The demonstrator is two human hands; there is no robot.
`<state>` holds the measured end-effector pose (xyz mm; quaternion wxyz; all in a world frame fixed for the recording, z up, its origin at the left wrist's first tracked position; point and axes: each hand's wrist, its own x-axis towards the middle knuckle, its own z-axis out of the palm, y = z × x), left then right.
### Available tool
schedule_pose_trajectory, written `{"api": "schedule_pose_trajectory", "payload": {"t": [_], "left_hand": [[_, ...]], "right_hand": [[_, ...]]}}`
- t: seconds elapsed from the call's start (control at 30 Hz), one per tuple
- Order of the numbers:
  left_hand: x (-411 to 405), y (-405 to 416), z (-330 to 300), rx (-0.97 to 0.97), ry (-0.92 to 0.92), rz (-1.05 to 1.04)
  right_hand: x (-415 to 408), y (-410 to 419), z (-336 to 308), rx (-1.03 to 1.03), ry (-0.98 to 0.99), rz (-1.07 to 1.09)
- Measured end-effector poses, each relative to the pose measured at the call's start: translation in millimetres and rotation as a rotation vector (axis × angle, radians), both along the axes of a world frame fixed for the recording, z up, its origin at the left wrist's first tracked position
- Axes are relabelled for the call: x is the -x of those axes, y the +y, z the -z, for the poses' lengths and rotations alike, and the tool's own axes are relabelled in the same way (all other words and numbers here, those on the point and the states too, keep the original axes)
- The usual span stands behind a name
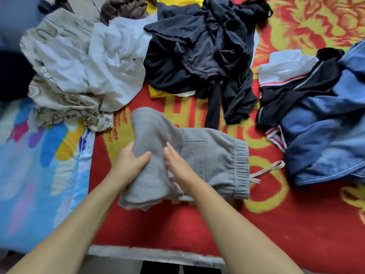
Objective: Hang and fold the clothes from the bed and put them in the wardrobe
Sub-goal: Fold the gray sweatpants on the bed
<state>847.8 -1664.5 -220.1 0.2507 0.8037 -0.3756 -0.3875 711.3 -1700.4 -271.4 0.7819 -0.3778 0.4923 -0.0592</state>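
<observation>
Grey sweatpants (209,155) lie partly folded on the red and yellow bed cover (197,224), elastic waistband and drawstring to the right. My left hand (131,158) grips the raised fold of the leg fabric, thumb across its front. My right hand (178,165) lies flat with straight fingers on the grey cloth just right of that fold. A heap of dark navy and black clothes (203,50) sits behind the pants. To the left is a pile of white and beige patterned clothes (83,64). Blue denim with black and striped garments (320,115) lies at the right.
A light blue sheet with coloured patches (37,171) covers the bed's left part. A yellow garment (156,91) pokes out under the dark heap. A brown garment (124,6) lies at the back. The bed's front edge (158,254) runs below my forearms.
</observation>
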Motion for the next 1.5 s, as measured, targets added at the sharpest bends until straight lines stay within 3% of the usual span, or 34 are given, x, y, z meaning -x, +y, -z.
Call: {"api": "schedule_pose_trajectory", "payload": {"t": [0.1,0.17,0.23,0.3,0.33,0.4,0.5,0.57,0.77,0.9,1.1,1.17,1.27,1.43,1.5], "left_hand": [[55,-18,-2,0.033,-0.097,0.225],[110,-28,0,-0.056,-0.141,0.41],[166,-37,10,-0.109,-0.018,0.629],[197,-42,24,-0.108,0.074,0.747],[200,-43,35,-0.061,0.016,0.743],[189,-44,62,0.139,-0.279,0.57],[154,-41,97,0.167,-0.602,0.463],[130,-43,117,0.09,-0.629,0.467],[121,-69,161,0.009,-0.61,0.636],[124,-68,191,0.086,-0.657,0.628],[121,-67,170,0.024,-0.553,0.62],[118,-48,157,-0.004,-0.395,0.316],[121,1,153,-0.086,-0.001,-0.196],[123,25,151,-0.202,0.22,-0.251],[118,24,155,-0.198,0.219,-0.205]], "right_hand": [[40,-23,-16,-0.044,-0.04,0.189],[82,-40,-25,0.031,0.011,0.298],[123,-54,-28,0.203,0.196,0.309],[158,-63,-10,0.37,0.524,0.179],[169,-64,-1,0.445,0.685,0.109],[179,-60,15,0.702,0.891,-0.027],[166,-49,35,1.101,0.873,-0.342],[150,-50,45,1.203,0.839,-0.496],[150,-64,95,0.941,0.901,-0.448],[156,-58,119,0.935,0.882,-0.282],[156,-64,111,0.885,0.879,-0.369],[151,-71,98,0.964,0.892,-0.354],[121,-101,76,1.226,0.895,-0.333],[22,-141,62,1.025,0.779,-0.903],[10,-145,68,1.069,0.807,-0.949]]}}
